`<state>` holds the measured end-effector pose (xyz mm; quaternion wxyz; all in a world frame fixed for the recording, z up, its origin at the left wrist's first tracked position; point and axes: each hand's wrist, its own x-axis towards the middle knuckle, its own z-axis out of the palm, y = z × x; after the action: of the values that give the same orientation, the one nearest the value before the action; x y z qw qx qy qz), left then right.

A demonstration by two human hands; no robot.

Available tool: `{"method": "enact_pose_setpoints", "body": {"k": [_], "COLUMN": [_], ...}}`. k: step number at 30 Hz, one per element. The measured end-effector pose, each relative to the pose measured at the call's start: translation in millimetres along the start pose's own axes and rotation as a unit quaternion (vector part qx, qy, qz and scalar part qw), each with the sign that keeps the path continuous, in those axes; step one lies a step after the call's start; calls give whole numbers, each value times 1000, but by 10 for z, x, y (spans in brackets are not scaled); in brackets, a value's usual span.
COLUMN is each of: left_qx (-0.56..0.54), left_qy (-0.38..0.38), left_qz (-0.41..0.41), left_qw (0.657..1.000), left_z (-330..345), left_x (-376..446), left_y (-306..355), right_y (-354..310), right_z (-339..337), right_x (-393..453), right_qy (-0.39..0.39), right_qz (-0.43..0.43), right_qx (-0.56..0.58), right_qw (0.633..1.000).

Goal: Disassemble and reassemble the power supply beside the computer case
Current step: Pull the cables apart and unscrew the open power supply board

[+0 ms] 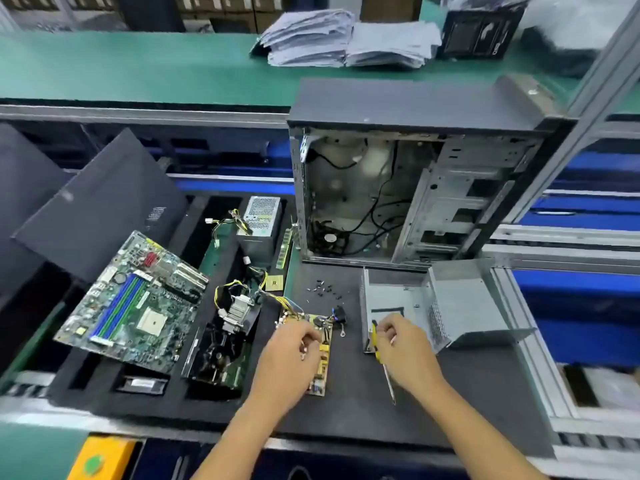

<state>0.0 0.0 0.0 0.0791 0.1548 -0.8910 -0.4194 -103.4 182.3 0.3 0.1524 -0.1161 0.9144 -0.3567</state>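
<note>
My left hand (291, 351) lay low in the middle of the frame, fingers curled down onto the power supply circuit board (320, 355), pinching something small I could not make out. Just to its right, my right hand (403, 348) gripped a yellow-handled screwdriver (381, 358), its shaft pointing back toward me. Beyond it sat the empty power supply housing (446, 306) on the dark tabletop (485, 393). Loose screws (322, 287) lay above the board. The open computer case (408, 188) stood upper right, a motherboard (135, 303) at left.
</note>
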Motion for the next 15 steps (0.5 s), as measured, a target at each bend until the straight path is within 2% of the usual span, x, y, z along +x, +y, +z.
{"method": "enact_pose_setpoints", "body": {"k": [2, 5, 7, 10, 15], "left_qx": [112, 236, 238, 206, 306], "left_qy": [33, 2, -27, -15, -87], "left_qz": [50, 46, 49, 84, 44], "left_qw": [992, 971, 970, 975, 947], "left_z": [-77, -140, -81, -18, 32], "left_x": [124, 320, 360, 509, 645], "left_y": [-54, -145, -131, 13, 2], "right_y": [66, 131, 146, 116, 48], "right_z": [21, 52, 110, 124, 103], "right_x": [164, 384, 433, 513, 560], "right_qy": [8, -31, -72, -102, -131], "right_qz": [17, 74, 113, 123, 127], "right_qx": [-13, -43, -29, -23, -65], "right_qw": [1000, 996, 991, 987, 981]}}
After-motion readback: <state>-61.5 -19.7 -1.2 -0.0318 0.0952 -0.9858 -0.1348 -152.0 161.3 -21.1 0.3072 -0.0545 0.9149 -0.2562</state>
